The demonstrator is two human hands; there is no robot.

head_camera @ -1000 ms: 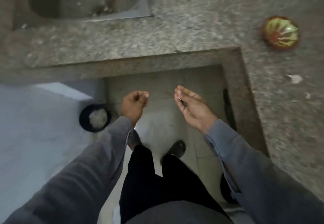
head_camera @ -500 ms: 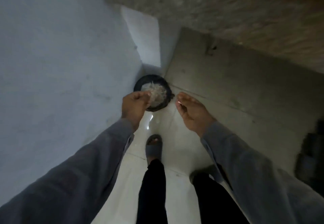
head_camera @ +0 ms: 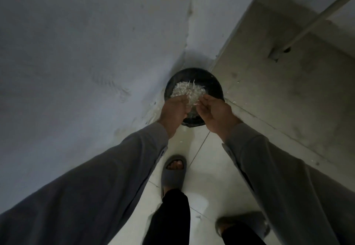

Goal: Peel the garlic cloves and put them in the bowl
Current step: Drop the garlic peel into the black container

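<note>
A round black bin (head_camera: 211, 79) stands on the floor in the corner, with a heap of pale garlic peels (head_camera: 189, 91) inside. Both my hands hang just above its near rim, close together. My left hand (head_camera: 173, 113) has its fingers curled, and pale peel bits show at its fingertips against the heap. My right hand (head_camera: 215, 112) is loosely cupped, its fingertips pointing toward the left hand. No garlic clove and no bowl are in view.
A grey wall (head_camera: 76, 52) rises on the left. On the right, a concrete panel (head_camera: 278, 81) carries a pipe (head_camera: 317, 14). My feet in grey slippers (head_camera: 173, 175) stand on pale floor tiles below the bin. Small peel scraps lie around the bin.
My view turned from the granite counter and sink down to the floor corner. Both hands travelled to the black bin and came together over the peels.
</note>
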